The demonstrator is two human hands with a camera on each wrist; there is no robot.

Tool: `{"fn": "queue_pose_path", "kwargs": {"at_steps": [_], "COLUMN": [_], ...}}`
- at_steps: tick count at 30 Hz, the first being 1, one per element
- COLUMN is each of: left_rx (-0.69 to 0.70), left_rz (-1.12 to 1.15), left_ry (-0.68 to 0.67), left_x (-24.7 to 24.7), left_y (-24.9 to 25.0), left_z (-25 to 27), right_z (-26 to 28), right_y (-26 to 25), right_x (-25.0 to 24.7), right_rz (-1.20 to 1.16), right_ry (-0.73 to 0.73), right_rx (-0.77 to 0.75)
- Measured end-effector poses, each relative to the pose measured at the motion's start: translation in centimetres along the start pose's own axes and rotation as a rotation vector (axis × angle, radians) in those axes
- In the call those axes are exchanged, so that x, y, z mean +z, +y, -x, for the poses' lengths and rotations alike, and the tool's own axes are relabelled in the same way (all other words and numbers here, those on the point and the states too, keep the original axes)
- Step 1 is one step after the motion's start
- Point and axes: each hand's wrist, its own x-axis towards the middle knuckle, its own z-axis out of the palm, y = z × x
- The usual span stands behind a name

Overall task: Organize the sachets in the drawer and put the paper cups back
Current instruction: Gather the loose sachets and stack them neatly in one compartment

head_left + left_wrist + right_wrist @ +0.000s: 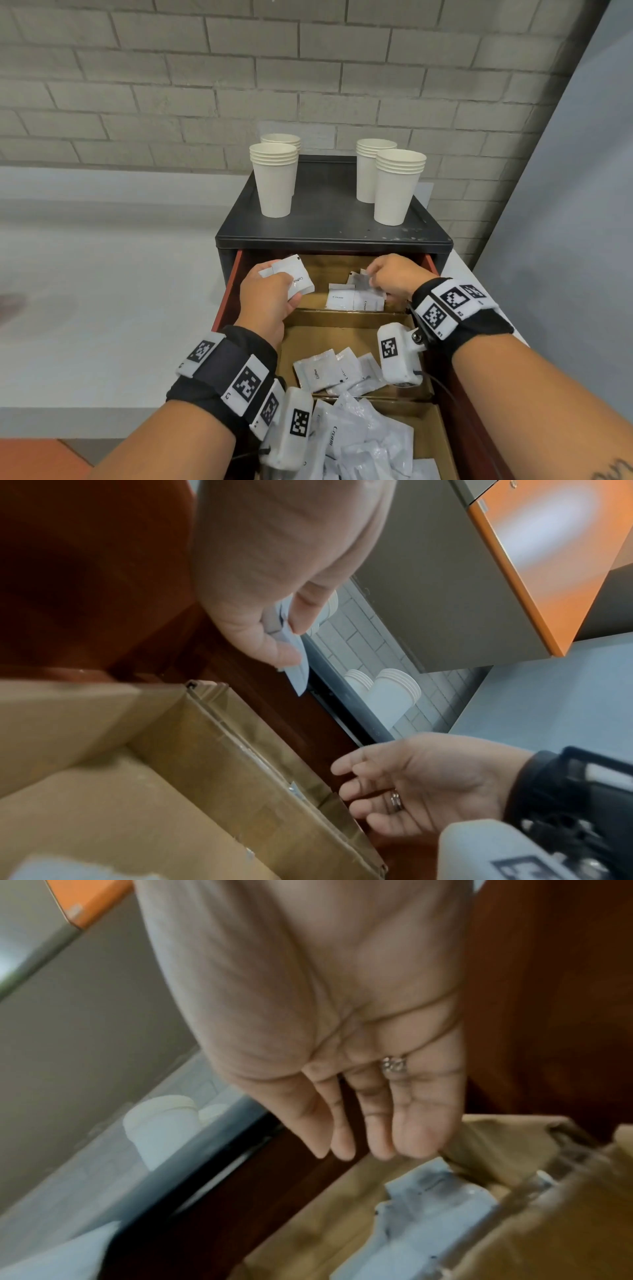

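My left hand (267, 294) grips a few white sachets (298, 278), the top one marked Coffee, above the back left of the open drawer (228, 291). The left wrist view shows them pinched between thumb and fingers (296, 666). My right hand (390, 277) reaches into the back compartment with its fingers (359, 1123) straight and holding nothing, just above the Cream sachets (356, 298). Coffee sachets (334, 371) lie in the middle compartment. A loose pile of sachets (359, 442) fills the front one. Several stacks of paper cups (274, 181) (399, 186) stand on the black cabinet top (329, 212).
Cardboard dividers (342, 313) split the drawer into three compartments. A grey brick wall (171, 85) rises behind the cabinet. A pale counter (102, 274) extends to the left, and a grey panel (565, 205) stands close on the right.
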Motion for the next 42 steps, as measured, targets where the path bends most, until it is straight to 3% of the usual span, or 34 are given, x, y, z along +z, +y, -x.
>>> {"fn": "queue_pose_path", "kwargs": {"at_steps": [3,10,14,20,24,28,30,35,42], "left_rx": [0.005,-0.015,-0.016,-0.023,-0.022,-0.031,-0.008,0.018,-0.080], "left_rz": [-0.005,0.014,-0.001,-0.014,-0.009,-0.012,-0.046,-0.128,-0.095], "left_ry": [-0.007,0.001,-0.002,-0.004,-0.001,-0.018,-0.033,-0.019,-0.069], "left_x": [0.0,-0.1,0.0,0.1,0.1,0.1,0.0,0.1,0.5], "left_y": [0.0,0.1,0.2,0.0,0.0,-0.3,-0.6,-1.0,-0.7], "left_z": [-0.1,0.0,-0.3,-0.5,-0.2,-0.3,-0.6,-0.8,0.2], "right_z": [-1.2,-4.2,-4.6,-4.1,-3.6,-3.2,-2.8,-1.9,-1.4], "right_y": [-0.2,-0.6,-1.7,-2.1,-1.1,0.2,0.3,0.3,1.1], "right_x": [0.6,4.9,6.0,5.6,4.4,2.9,2.1,1.6,1.6], "right_rz": [0.136,0.336,0.482,0.340,0.252,-0.147,-0.272,-0.330,-0.430], "right_ry": [0.005,-0.142,-0.121,-0.076,-0.003,0.140,0.127,0.002,0.060], "right_rx": [0.073,0.176,0.075,-0.086,-0.022,0.060,0.071,-0.014,-0.052]}}
